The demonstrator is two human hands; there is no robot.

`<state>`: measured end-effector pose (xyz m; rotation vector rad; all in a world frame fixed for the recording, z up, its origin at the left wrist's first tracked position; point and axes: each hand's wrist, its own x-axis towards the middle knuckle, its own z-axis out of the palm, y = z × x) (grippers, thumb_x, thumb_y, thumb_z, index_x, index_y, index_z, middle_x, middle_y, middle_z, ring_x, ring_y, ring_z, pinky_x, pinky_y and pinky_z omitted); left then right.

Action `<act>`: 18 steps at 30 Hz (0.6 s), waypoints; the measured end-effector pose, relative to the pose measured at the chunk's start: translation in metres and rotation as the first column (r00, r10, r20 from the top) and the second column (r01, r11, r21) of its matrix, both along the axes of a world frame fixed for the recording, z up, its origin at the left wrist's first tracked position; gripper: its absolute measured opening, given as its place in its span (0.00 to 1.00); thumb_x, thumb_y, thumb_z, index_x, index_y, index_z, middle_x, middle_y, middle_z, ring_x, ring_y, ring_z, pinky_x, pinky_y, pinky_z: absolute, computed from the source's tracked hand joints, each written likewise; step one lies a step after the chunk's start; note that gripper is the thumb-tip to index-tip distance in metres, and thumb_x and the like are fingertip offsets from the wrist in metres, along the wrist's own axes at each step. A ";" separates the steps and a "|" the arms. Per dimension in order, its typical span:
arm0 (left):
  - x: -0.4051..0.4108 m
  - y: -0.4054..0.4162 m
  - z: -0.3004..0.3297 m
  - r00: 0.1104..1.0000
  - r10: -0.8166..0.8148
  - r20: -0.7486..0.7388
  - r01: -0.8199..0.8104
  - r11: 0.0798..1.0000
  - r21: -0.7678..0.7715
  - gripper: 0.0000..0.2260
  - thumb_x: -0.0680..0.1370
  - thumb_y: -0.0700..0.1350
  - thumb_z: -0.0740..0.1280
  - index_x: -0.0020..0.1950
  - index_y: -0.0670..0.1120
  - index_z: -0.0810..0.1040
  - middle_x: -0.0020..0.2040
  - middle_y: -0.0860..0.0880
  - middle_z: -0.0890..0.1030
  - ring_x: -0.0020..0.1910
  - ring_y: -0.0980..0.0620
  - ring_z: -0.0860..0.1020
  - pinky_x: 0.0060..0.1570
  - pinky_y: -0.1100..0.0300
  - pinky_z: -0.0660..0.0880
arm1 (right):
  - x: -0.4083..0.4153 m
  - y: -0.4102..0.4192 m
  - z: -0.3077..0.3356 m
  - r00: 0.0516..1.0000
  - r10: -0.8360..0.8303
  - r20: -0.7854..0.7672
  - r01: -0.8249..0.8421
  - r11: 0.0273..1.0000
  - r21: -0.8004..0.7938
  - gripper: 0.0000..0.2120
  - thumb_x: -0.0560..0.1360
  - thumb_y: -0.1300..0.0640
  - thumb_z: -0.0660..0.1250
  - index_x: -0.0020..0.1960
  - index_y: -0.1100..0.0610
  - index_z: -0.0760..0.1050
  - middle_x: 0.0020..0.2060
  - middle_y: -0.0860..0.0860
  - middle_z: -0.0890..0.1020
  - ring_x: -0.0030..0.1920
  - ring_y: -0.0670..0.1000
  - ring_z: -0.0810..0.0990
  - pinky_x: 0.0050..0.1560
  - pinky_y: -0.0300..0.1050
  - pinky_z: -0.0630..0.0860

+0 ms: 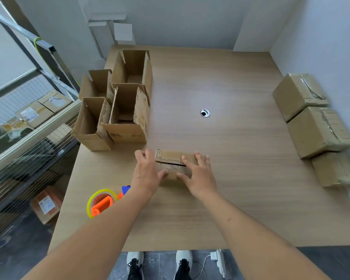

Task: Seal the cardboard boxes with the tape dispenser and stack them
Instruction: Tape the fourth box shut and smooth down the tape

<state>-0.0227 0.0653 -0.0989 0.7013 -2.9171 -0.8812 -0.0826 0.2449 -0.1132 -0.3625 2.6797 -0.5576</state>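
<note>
Arms outstretched, left hand (147, 174) splayed beside box (173, 158) — right hand (199, 175) flat, seemingly pressing its top.

L forearm (101, 229) & R forearm (251, 229) bare right to the frame edge; left hand (148, 174) & right hand (198, 176) bare too; small faint mark on inner R forearm; feet in white trainers w/ black laces & black tongues: left shoe (135, 263), right shoe (183, 263); toe caps rounded, plain white.

I note small box (174, 160): raw corrugated cardboard, matt, fluted edges rough. table (240, 188): pale wood-grain, smooth, matt. tape dispenser (101, 206): glossy orange plastic. grommet (205, 113): shiny metal.
</note>
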 end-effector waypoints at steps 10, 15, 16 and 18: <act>0.079 -0.076 -0.039 0.962 0.065 0.266 -0.043 0.995 -0.088 0.20 0.79 0.53 0.63 0.69 0.48 0.65 0.52 0.43 0.69 0.50 0.36 0.75 0.50 0.48 0.75 | 0.018 -0.033 -0.020 0.999 0.022 -0.030 -0.024 0.996 -0.085 0.26 0.81 0.40 0.62 0.78 0.37 0.63 0.83 0.48 0.45 0.81 0.60 0.34 0.80 0.54 0.42; 0.129 -0.096 -0.074 0.876 0.023 0.482 0.089 0.974 -0.209 0.47 0.71 0.71 0.67 0.81 0.64 0.43 0.61 0.43 0.69 0.59 0.39 0.74 0.61 0.50 0.72 | 0.019 -0.037 -0.023 0.998 0.025 -0.049 -0.029 0.996 -0.086 0.26 0.81 0.39 0.63 0.77 0.37 0.64 0.83 0.48 0.47 0.81 0.60 0.36 0.81 0.55 0.45; 0.135 -0.097 -0.080 0.877 -0.009 0.480 0.131 0.966 -0.222 0.49 0.72 0.69 0.69 0.81 0.65 0.39 0.61 0.43 0.69 0.60 0.40 0.73 0.62 0.50 0.71 | 0.020 -0.038 -0.022 0.999 0.025 -0.048 -0.029 0.996 -0.086 0.26 0.81 0.39 0.63 0.77 0.37 0.64 0.83 0.48 0.47 0.81 0.60 0.37 0.81 0.55 0.46; 0.142 -0.099 -0.088 0.889 -0.044 0.456 0.172 0.954 -0.245 0.51 0.74 0.60 0.73 0.79 0.66 0.32 0.60 0.42 0.70 0.59 0.41 0.74 0.61 0.51 0.70 | 0.021 -0.040 -0.021 0.999 0.027 -0.042 -0.031 0.996 -0.081 0.26 0.80 0.39 0.64 0.77 0.36 0.64 0.83 0.47 0.47 0.81 0.59 0.37 0.81 0.55 0.47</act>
